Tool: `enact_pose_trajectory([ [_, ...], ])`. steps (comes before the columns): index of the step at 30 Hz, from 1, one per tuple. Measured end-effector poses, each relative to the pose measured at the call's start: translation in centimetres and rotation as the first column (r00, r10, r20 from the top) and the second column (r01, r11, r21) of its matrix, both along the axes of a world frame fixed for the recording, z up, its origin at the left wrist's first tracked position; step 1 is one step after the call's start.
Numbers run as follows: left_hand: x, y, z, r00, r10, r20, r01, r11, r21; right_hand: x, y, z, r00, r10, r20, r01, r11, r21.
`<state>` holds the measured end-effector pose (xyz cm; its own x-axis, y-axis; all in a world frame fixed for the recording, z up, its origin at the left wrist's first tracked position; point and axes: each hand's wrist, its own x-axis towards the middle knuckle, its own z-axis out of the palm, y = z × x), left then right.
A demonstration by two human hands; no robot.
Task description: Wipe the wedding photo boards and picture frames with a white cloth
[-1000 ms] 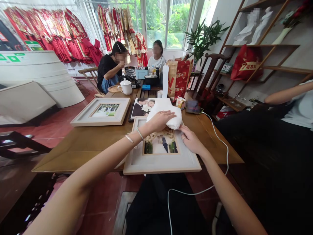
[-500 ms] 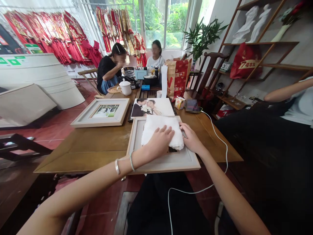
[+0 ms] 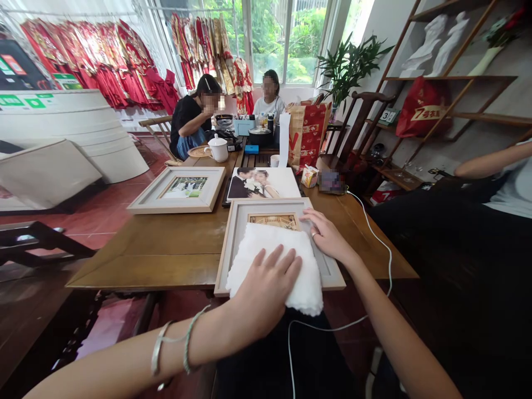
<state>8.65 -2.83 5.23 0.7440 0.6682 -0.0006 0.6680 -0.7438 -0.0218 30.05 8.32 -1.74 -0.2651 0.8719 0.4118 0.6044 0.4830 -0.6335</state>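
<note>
My left hand lies flat with spread fingers on a white cloth, pressing it onto a framed picture. The cloth covers the lower middle of the light wooden picture frame and hangs over its near edge. Part of a golden-brown picture shows above the cloth; the rest is hidden. My right hand rests on the frame's right side, fingers extended over its surface and apart from the cloth. A ring is on one finger.
A second picture frame lies left on the wooden table. Behind my frame are a wedding photo print, a small carton and a paper bag. A white cable runs down the right. Two people sit at the far end.
My left hand has slid the cloth toward me, past the frame's near edge, uncovering the upper part of the picture. My right hand remains at the frame's right side.
</note>
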Motion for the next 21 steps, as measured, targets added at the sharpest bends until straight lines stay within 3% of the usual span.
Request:
enact_pose_trajectory([
  [10, 2.7, 6.1, -1.3, 0.988, 0.155, -0.002, -0.154, 0.984, 0.086, 0.0, -0.2, 0.0, 0.993, -0.029, -0.112, 0.028, 1.0, -0.013],
  [13, 2.8, 5.6, -1.2, 0.99, 0.141, -0.016, -0.139, 0.987, 0.083, -0.2, -0.2, -0.4, 0.992, -0.047, -0.117, 0.045, 0.999, -0.022],
  [21, 2.4, 0.7, -0.5, 0.998, 0.028, -0.054, -0.024, 0.998, 0.065, -0.2, -0.3, -1.2, 0.999, -0.014, -0.037, 0.013, 1.0, -0.022],
])
